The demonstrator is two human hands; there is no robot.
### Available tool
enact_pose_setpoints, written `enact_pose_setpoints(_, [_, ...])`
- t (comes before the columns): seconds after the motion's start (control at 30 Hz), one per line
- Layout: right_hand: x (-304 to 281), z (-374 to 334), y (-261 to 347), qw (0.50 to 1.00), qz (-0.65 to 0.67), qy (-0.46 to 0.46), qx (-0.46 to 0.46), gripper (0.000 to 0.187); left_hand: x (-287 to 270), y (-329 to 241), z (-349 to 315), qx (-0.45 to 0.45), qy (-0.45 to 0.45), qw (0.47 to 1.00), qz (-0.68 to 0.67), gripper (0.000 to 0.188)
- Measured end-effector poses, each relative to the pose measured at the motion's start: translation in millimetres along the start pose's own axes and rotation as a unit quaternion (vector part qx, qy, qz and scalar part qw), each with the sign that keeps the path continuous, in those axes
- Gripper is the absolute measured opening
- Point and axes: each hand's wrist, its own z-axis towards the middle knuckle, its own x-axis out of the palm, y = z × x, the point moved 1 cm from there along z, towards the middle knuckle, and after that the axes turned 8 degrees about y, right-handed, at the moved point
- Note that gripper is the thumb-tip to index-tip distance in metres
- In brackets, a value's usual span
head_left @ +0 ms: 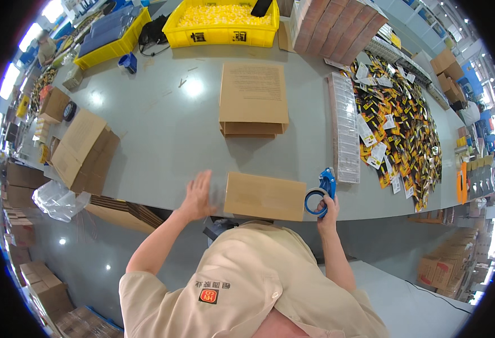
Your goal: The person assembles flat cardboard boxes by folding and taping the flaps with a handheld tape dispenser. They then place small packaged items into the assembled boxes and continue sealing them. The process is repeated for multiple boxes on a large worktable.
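A closed brown cardboard box [265, 196] lies at the table's near edge, right in front of me. Just left of it, my left hand [198, 195] is raised with its fingers stretched out, holding nothing. On the box's right, my right hand [328, 212] grips a blue tape dispenser [327, 181] with a roll of tape on it. Farther back, a second cardboard box [253, 93] stands on the grey table [163, 129], its near side showing open flaps.
An open carton [81, 149] sits at the left edge. On the right lie a long plastic-wrapped pack [344, 127] and a heap of black-and-yellow cards [397, 129]. At the back are a yellow bin [219, 38] of small pieces and stacked brown packs [337, 28].
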Motion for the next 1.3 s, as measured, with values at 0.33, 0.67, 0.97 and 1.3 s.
enact_pose_setpoints(0.33, [104.0, 20.1, 124.9, 0.980, 0.122, 0.113, -0.113, 0.033, -166.9, -86.3, 44.0, 0.178, -0.071, 0.878, -0.438, 0.106])
enact_pose_setpoints(0.67, [85.9, -0.7, 81.1, 0.971, 0.180, 0.104, -0.116, 0.041, -241.3, -40.9, 217.6, -0.069, -0.044, 0.929, -0.361, 0.090])
enact_pose_setpoints(0.97, [96.1, -54.6, 47.3, 0.983, -0.070, 0.135, -0.103, 0.044, -234.1, 131.4, 31.0, -0.208, -0.276, 0.934, 0.086, 0.078])
enact_pose_setpoints(1.3, [219.7, -72.5, -1.9, 0.917, -0.286, 0.273, -0.051, 0.059, -296.7, 311.2, -198.0, -0.463, -0.118, 0.874, 0.088, 0.099])
